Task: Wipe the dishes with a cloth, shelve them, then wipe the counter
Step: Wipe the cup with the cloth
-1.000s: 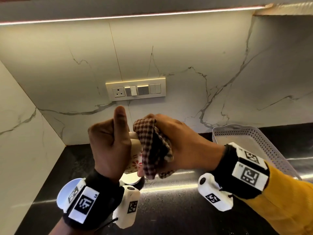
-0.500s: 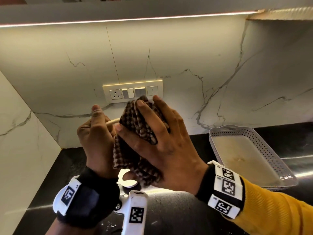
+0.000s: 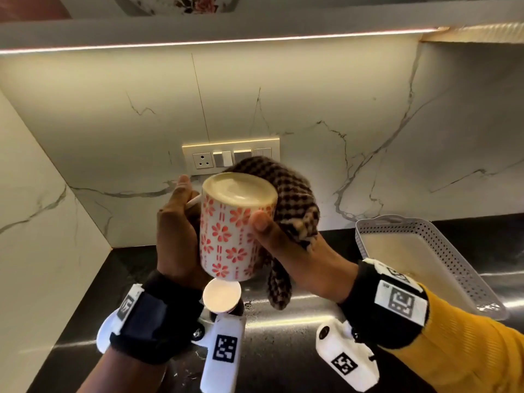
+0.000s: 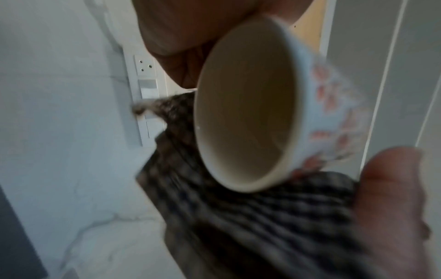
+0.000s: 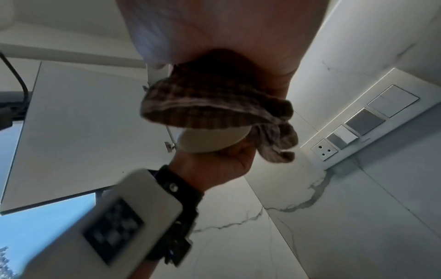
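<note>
- Mug (image 3: 232,236) now shows plainly at the centre of the head view, base tipped up toward me; half a second ago my right hand and the cloth covered it.
- My left hand (image 3: 175,234) grips the mug from the left, fingers curled at the handle side, though the handle itself is mostly hidden.
- My right hand (image 3: 297,251) has rolled round: its thumb presses the patterned wall while the checked cloth (image 3: 286,194) is bunched behind the mug, under its fingers.
- In the blurred left wrist view the inside looks dry, I think.
- I judge the outside wipe nearly done; shelving comes next.
- White tray (image 3: 442,251) sits on the dark counter (image 3: 283,350), right of frame.
</note>
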### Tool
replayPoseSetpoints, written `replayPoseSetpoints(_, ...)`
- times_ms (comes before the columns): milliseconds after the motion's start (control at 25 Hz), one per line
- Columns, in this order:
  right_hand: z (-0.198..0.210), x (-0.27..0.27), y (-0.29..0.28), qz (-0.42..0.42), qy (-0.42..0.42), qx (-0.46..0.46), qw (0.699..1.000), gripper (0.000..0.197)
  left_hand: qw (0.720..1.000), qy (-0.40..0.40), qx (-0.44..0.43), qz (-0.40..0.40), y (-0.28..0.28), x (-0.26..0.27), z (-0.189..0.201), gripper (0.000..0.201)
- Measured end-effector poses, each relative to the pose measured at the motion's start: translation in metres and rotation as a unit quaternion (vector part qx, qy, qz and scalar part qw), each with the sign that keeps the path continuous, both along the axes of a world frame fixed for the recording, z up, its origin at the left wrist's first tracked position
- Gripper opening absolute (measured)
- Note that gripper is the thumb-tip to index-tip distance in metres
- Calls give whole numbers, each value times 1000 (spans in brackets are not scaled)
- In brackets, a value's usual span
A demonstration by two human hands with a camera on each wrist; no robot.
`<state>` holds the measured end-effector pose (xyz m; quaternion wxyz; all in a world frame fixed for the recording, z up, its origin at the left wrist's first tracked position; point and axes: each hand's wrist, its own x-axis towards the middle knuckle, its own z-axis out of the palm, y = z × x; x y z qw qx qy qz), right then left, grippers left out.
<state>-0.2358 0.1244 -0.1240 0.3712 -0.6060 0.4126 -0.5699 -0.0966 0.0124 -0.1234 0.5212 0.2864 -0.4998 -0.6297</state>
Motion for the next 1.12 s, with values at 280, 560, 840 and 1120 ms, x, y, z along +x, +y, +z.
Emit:
replayPoseSetpoints(280, 12, -31, -1, -38, 309, -26, 950, 88, 987, -29, -156, 20, -7, 2, 9, 60)
replayPoseSetpoints(560, 3, -19, 1, -98, 448, -42, 888, 94, 923, -179, -315, 127, -2, 3, -4, 65)
replayPoseSetpoints(840, -21, -19, -8, -189, 270, -99, 939, 89, 973, -132, -184, 48, -10, 5, -10, 52)
replayPoseSetpoints(1120, -44, -14, -20, -228, 206, -77, 948, 91, 985, -130, -88, -70, 12, -5, -32, 57)
